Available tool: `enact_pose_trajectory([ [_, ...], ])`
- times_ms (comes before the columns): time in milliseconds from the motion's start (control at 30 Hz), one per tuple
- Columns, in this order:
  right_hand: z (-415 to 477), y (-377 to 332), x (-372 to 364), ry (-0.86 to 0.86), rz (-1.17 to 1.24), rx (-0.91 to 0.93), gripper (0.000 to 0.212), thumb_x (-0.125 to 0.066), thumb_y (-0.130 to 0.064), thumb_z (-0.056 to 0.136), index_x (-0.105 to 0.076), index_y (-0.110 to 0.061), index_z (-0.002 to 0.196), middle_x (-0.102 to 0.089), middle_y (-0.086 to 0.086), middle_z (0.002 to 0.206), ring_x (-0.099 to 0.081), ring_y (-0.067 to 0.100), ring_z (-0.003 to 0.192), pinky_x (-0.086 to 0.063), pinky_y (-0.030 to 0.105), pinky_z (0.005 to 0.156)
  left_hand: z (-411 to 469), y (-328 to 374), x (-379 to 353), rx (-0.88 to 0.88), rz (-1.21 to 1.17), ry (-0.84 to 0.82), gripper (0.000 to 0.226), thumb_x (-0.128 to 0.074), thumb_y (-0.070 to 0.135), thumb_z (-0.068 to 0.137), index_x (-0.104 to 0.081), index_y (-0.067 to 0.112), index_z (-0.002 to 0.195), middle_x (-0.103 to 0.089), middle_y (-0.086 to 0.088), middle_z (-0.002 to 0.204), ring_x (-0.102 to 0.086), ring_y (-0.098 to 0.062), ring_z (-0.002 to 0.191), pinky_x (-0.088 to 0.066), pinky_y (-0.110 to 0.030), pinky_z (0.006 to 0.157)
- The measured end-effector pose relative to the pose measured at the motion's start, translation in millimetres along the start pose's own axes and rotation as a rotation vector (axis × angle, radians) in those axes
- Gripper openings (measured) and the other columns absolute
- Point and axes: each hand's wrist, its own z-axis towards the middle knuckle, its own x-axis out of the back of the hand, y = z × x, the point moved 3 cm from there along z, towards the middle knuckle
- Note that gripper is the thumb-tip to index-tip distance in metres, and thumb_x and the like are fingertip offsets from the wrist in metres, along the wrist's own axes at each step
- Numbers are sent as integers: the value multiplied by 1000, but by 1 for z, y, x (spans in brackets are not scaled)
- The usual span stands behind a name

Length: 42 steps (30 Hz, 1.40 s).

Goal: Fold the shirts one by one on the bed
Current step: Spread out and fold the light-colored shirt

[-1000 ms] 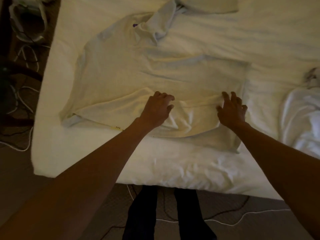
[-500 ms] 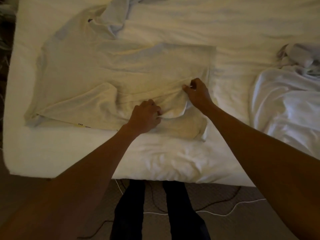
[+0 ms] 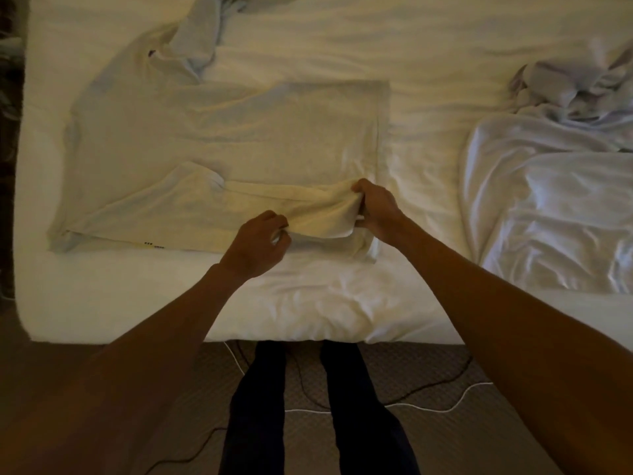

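Pinching near edge of shirt w/ both hands

Pale shirt [image 3: 239, 132] is spread flat on the bed [image 3: 308, 303], on its left half, w/ neck end twd the left edge of the mattress and hem twd the middle. The near sleeve is laid across the body of the shirt; the far sleeve [image 3: 202, 46] is bunched up at the far side. A small strip w/ dark marks [image 3: 154, 245] is seen at the shirt's near edge.

A fold of cloth along the near side is raised off the mattress betw. the two hands. It is pinched by the left hand [image 3: 255, 241] at its left end, thumb and fingertips curled shut on the fabric. Its right end, close to the hem corner, is gripped by the right hand [image 3: 375, 209], fingers curled tight round the bunched cloth. The hands are near each other but apart, w/ the slack fold hung betw. them.

White crumpled bedding [image 3: 548, 207] is heaped on the right half of the bed, well apart from the shirt, and a greyish crumpled garment [image 3: 568, 84] is lying at the far right. Below the bed edge, dark-trousered legs [image 3: 257, 413] are seen on the floor, w/ a white cable [image 3: 428, 407] run behind them.
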Motion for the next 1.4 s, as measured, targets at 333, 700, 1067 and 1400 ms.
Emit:
enact_pose_trajectory([
  [333, 0, 22, 42, 358, -546, 285, 54, -74, -47, 83, -48, -10, 113, -55, 2, 105, -55, 22, 96, -50, 38, 84, -8, 12, -15, -37, 31, -8, 24, -57, 32, 87, -70, 15, 97, -66, 2, 104, -66, -24, 89, -56, -37, 70],
  [700, 0, 19, 66, 381, -586, 259, 43, -74, -27, 86, -53, -9, 120, -65, 6, 108, -62, 25, 104, -50, 37, 89, 46, 5, -8, -1, 127, 5, 35, -56, 23, 96, -60, 18, 130, -57, -7, 130, -53, -33, 115, -48, -46, 89],
  [1067, -11, 30, 63, 314, -619, 451, 23, -46, -28, 104, -50, -6, 103, -57, 8, 86, -52, 24, 76, -34, 29, 64, 97, 4, 4, 119, 336, -89, 19, -62, 35, 95, -68, 19, 101, -61, -8, 105, -49, -35, 110, -38, -46, 87],
  [1400, -22, 24, 27, 601, -928, 799, 37, -61, -10, 85, -48, -12, 120, -49, 11, 119, -52, 27, 102, -46, 40, 81, 65, 3, 11, 182, 306, 229, 36, -65, 21, 87, -57, 20, 122, -49, -10, 130, -49, -34, 117, -44, -48, 87],
])
